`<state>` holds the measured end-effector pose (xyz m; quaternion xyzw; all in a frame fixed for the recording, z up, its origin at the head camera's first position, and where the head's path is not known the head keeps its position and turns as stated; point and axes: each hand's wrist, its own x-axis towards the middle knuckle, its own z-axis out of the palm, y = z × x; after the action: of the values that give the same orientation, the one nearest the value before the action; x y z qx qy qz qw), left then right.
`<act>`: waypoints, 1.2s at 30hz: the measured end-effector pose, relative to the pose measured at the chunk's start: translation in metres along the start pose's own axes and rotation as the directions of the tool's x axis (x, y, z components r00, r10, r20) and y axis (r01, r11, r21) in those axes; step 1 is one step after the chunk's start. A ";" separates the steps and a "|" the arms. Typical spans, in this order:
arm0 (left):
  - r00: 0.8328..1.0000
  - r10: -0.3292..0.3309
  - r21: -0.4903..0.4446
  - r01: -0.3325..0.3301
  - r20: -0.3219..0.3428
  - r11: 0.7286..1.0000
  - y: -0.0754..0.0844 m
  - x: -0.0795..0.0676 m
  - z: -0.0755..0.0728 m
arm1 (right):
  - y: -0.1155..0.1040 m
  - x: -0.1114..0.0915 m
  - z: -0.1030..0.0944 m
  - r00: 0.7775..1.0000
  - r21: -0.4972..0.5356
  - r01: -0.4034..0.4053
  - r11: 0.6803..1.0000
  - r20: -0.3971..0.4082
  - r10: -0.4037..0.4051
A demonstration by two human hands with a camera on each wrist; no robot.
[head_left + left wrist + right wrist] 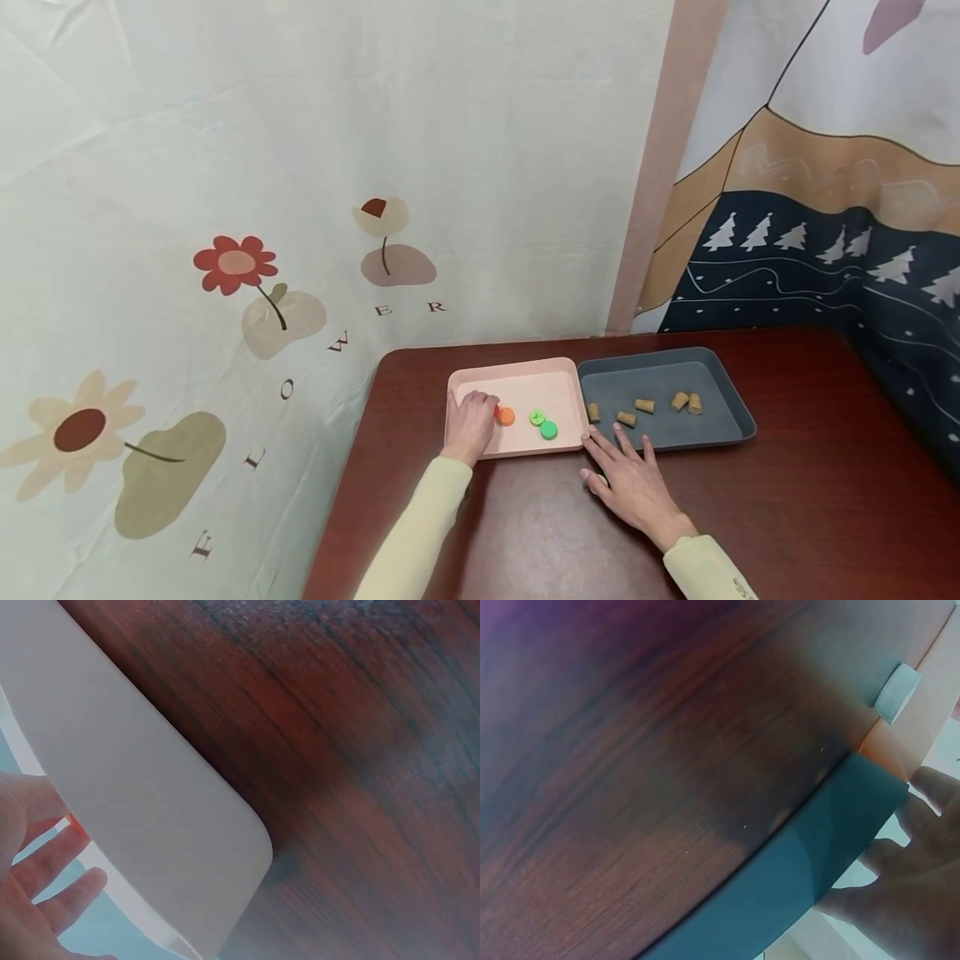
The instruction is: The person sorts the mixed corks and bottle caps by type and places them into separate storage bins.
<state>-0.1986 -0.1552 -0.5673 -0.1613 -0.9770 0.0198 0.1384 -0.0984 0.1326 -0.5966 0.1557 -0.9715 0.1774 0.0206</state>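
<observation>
My left hand (471, 423) reaches into the pink tray (525, 367) at its left side, fingers curled down, pinching a small red cap (496, 411) that they mostly hide. In the left wrist view a sliver of red-orange shows between those fingers (49, 862), behind the tray wall. Right of that hand lie an orange cap (507, 416), a light green cap (537, 417) and a darker green cap (549, 430). My right hand (633, 483) is spread at the near edge of the grey tray (720, 437), its fingertips by the rim.
Several corks (644, 406) lie in the grey tray, which stands against the pink one. A small pale disc (898, 692) stands on the table by the trays' near side, close to my right thumb. A printed cloth (510, 208) hangs behind the dark red table (540, 533).
</observation>
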 end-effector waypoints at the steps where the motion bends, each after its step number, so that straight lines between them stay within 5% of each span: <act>1: 1.000 -0.001 0.003 0.001 -0.001 1.000 0.000 0.000 0.000 | 0.000 0.000 0.000 1.000 0.001 0.001 1.000 -0.002 -0.001; 25: 0.990 -0.091 -0.009 0.093 0.112 0.996 -0.001 -0.001 0.001 | -0.001 -0.001 0.000 1.000 0.016 0.008 1.000 -0.017 -0.008; 36: 0.994 -0.095 -0.018 0.096 0.045 0.995 0.001 -0.006 -0.007 | -0.001 0.000 -0.001 1.000 0.020 -0.004 1.000 0.001 0.004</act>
<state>-0.1906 -0.1560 -0.5627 -0.1154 -0.9865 0.0066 0.1161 -0.0976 0.1321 -0.5952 0.1538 -0.9701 0.1870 0.0180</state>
